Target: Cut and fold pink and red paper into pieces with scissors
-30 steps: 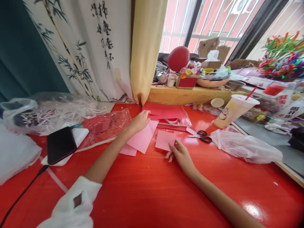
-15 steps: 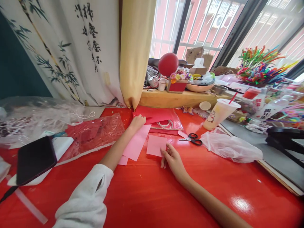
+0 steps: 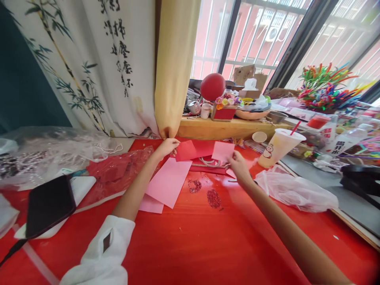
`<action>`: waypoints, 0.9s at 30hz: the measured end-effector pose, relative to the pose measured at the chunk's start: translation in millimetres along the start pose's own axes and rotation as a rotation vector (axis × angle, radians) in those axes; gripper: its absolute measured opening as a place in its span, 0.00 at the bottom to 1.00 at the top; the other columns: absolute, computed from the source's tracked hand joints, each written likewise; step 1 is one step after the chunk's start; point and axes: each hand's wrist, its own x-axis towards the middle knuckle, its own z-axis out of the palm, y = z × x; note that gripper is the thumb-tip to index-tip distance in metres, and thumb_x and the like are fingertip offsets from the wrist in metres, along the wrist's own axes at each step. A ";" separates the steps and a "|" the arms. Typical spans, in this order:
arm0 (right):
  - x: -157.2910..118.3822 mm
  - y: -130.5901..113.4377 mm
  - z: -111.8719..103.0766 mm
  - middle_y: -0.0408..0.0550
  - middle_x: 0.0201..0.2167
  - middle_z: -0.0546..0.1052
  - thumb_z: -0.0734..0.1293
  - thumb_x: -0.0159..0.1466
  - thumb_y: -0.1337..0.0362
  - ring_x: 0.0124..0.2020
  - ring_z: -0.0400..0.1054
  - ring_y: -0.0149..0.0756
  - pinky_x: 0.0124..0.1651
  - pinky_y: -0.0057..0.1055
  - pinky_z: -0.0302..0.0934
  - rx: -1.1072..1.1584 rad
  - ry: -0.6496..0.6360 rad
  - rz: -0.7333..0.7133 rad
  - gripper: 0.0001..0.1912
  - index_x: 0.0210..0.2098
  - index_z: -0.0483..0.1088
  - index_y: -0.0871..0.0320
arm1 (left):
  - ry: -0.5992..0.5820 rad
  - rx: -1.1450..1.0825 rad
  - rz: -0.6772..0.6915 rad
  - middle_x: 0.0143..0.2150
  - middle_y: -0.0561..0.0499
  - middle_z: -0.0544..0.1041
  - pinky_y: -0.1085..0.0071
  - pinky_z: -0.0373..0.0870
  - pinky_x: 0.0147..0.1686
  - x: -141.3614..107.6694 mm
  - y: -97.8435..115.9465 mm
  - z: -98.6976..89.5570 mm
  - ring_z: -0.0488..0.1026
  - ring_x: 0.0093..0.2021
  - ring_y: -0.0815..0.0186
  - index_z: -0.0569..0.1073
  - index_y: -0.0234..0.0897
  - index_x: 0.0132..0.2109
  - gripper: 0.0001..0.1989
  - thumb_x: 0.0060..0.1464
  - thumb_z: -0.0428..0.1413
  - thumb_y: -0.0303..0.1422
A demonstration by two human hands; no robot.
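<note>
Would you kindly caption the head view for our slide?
Left hand holds red paper, right hand a pink paper square, at a red table.

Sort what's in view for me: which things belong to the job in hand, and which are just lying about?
In the job:
Pink square, held in the right hand
Red paper, pinched in the left hand
Pink sheets, likely, lying close to the left hand

Just lying about, it seems:
Phone
Cup
Balloon
</note>
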 end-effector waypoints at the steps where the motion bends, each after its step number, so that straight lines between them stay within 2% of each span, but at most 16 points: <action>1: 19.0 4.1 -4.9 0.42 0.25 0.68 0.57 0.57 0.63 0.20 0.66 0.29 0.21 0.26 0.61 -0.037 0.049 0.016 0.07 0.36 0.59 0.57 | -0.010 0.003 -0.023 0.20 0.54 0.68 0.79 0.66 0.20 1.1 -6.2 2.8 0.68 0.19 0.74 0.70 0.30 0.40 0.08 0.56 0.47 0.27; 4: 55.8 19.9 -12.2 0.47 0.24 0.69 0.55 0.56 0.68 0.21 0.68 0.32 0.25 0.29 0.63 -0.185 0.132 0.064 0.11 0.38 0.62 0.62 | 0.009 0.043 -0.087 0.21 0.54 0.68 0.78 0.64 0.19 5.7 -27.3 9.7 0.65 0.18 0.75 0.70 0.29 0.41 0.09 0.57 0.49 0.29; 6: 64.2 29.9 -12.6 0.51 0.25 0.71 0.57 0.54 0.69 0.25 0.69 0.38 0.28 0.33 0.64 -0.302 0.151 0.075 0.14 0.40 0.64 0.65 | 0.031 0.083 -0.106 0.28 0.52 0.71 0.75 0.67 0.23 8.9 -39.2 12.2 0.68 0.23 0.74 0.69 0.30 0.43 0.12 0.58 0.49 0.34; 8: 64.7 36.3 -11.7 0.61 0.32 0.72 0.60 0.54 0.69 0.34 0.70 0.47 0.36 0.41 0.63 -0.422 0.185 0.058 0.17 0.43 0.64 0.69 | 0.049 0.131 -0.099 0.34 0.51 0.72 0.73 0.69 0.27 11.4 -47.4 14.1 0.69 0.28 0.73 0.68 0.31 0.44 0.13 0.58 0.49 0.37; 9: 63.7 37.6 -11.2 0.67 0.39 0.70 0.61 0.53 0.68 0.41 0.67 0.53 0.41 0.45 0.61 -0.477 0.210 0.042 0.21 0.46 0.63 0.70 | 0.056 0.157 -0.087 0.34 0.50 0.72 0.72 0.70 0.28 12.6 -50.0 15.2 0.70 0.29 0.72 0.68 0.31 0.45 0.13 0.58 0.49 0.37; 11: 61.1 36.1 -9.5 0.74 0.53 0.59 0.64 0.54 0.66 0.54 0.56 0.60 0.49 0.52 0.53 -0.572 0.260 -0.012 0.28 0.53 0.59 0.70 | 0.074 0.213 -0.046 0.33 0.50 0.72 0.70 0.70 0.30 15.0 -52.3 17.6 0.70 0.29 0.71 0.69 0.31 0.45 0.11 0.58 0.49 0.33; 13: 59.1 29.7 -4.0 0.69 0.59 0.51 0.65 0.55 0.65 0.59 0.46 0.60 0.54 0.52 0.47 -0.683 0.250 -0.140 0.32 0.57 0.55 0.66 | 0.105 0.273 0.007 0.35 0.47 0.72 0.68 0.70 0.36 17.3 -51.2 19.3 0.71 0.33 0.68 0.70 0.32 0.45 0.10 0.56 0.48 0.27; 15: 56.9 20.5 8.4 0.69 0.56 0.56 0.64 0.57 0.63 0.58 0.48 0.57 0.55 0.50 0.47 -0.923 0.099 -0.456 0.30 0.57 0.56 0.68 | 0.144 0.337 0.062 0.43 0.43 0.70 0.66 0.66 0.45 18.5 -46.8 19.2 0.70 0.42 0.64 0.69 0.31 0.46 0.13 0.54 0.48 0.24; 16: 55.2 15.7 17.5 0.68 0.55 0.59 0.62 0.59 0.63 0.56 0.51 0.55 0.55 0.48 0.48 -0.997 -0.057 -0.608 0.29 0.57 0.57 0.69 | 0.153 0.368 0.090 0.47 0.41 0.68 0.65 0.64 0.48 18.4 -43.6 18.3 0.68 0.47 0.62 0.69 0.30 0.47 0.14 0.54 0.48 0.24; 18: 50.7 7.9 39.7 0.57 0.55 0.63 0.62 0.59 0.62 0.56 0.54 0.47 0.55 0.41 0.51 -1.021 -0.252 -0.738 0.24 0.55 0.61 0.59 | 0.102 0.422 0.164 0.51 0.40 0.65 0.65 0.60 0.52 16.3 -36.4 16.1 0.65 0.52 0.61 0.67 0.30 0.49 0.15 0.54 0.48 0.28; 19: 48.3 5.3 51.3 0.55 0.56 0.63 0.62 0.59 0.61 0.56 0.54 0.47 0.53 0.39 0.52 -1.032 -0.314 -0.782 0.24 0.55 0.62 0.58 | 0.039 0.446 0.212 0.52 0.41 0.65 0.65 0.58 0.54 14.6 -33.1 15.2 0.63 0.53 0.61 0.67 0.32 0.50 0.17 0.54 0.50 0.31; 21: 44.6 2.6 71.3 0.55 0.56 0.65 0.61 0.60 0.64 0.55 0.56 0.45 0.51 0.37 0.52 -1.038 -0.351 -0.817 0.23 0.55 0.62 0.59 | -0.126 0.492 0.302 0.52 0.45 0.67 0.66 0.56 0.55 10.7 -28.2 15.0 0.61 0.55 0.60 0.68 0.35 0.50 0.23 0.47 0.56 0.38; 23: 43.9 2.1 82.9 0.57 0.48 0.72 0.58 0.62 0.69 0.49 0.62 0.43 0.48 0.35 0.53 -1.048 -0.350 -0.819 0.17 0.49 0.67 0.62 | -0.256 0.531 0.354 0.53 0.46 0.68 0.66 0.56 0.55 7.3 -26.0 16.5 0.60 0.56 0.59 0.68 0.36 0.50 0.28 0.41 0.60 0.41; 25: 46.1 1.5 85.3 0.56 0.38 0.76 0.57 0.62 0.72 0.41 0.66 0.42 0.44 0.34 0.52 -1.056 -0.331 -0.809 0.14 0.42 0.71 0.63 | -0.305 0.557 0.377 0.53 0.45 0.69 0.67 0.57 0.53 5.2 -25.0 17.5 0.62 0.54 0.59 0.68 0.35 0.50 0.27 0.42 0.60 0.39; 27: 49.2 -1.0 81.4 0.55 0.33 0.76 0.57 0.61 0.73 0.38 0.66 0.41 0.43 0.33 0.51 -1.056 -0.289 -0.803 0.13 0.39 0.72 0.62 | -0.286 0.565 0.395 0.51 0.45 0.70 0.68 0.59 0.51 4.1 -21.8 15.9 0.65 0.51 0.61 0.68 0.35 0.50 0.21 0.48 0.56 0.36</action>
